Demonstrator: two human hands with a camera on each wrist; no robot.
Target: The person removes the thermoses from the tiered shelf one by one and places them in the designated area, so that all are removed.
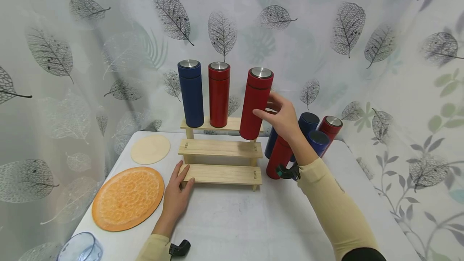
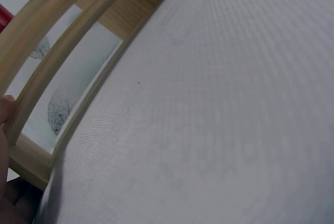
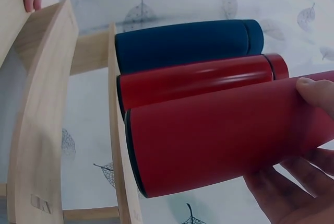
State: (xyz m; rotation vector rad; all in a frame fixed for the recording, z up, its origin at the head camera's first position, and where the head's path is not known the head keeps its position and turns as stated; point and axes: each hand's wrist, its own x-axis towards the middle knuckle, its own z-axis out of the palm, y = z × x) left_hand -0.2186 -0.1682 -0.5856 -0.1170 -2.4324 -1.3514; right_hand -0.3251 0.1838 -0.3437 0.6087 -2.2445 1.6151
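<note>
My right hand (image 1: 282,116) grips a matte red thermos bottle (image 1: 255,102) with a steel-topped lid, thumb on one side and fingers on the other. The bottle tilts slightly, its base overlapping the right end of the top shelf of a three-step wooden stand (image 1: 221,148). On that shelf, a blue thermos (image 1: 191,94) and a glossy red thermos (image 1: 219,96) stand upright, left of the held one. My left hand (image 1: 176,196) holds the left end of the lowest step (image 1: 222,174), its thumb at the front edge and fingers over the board.
Right of the stand, several more red and blue thermoses (image 1: 319,142) cluster, partly behind my right forearm. An orange round mat (image 1: 128,198), a pale round disc (image 1: 150,149) and a clear glass (image 1: 80,247) lie along the left side. A leaf-patterned curtain (image 1: 239,47) hangs behind.
</note>
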